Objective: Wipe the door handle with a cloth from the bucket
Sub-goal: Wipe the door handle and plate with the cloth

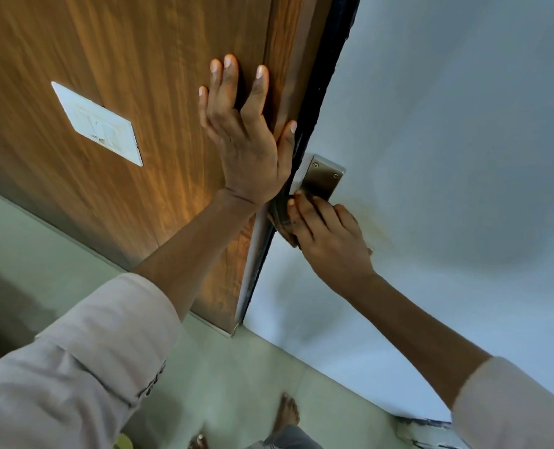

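The metal door handle plate with two screws sits at the left edge of the pale blue door. My right hand is closed on a dark cloth and presses it against the handle just below the plate; the lever itself is hidden under the cloth and fingers. My left hand lies flat with fingers spread on the brown wooden panel beside the door edge, holding nothing. No bucket is in view.
A white switch plate is fixed on the wooden panel to the left. A dark frame strip runs between panel and door. Below are a pale green tiled floor and my bare feet.
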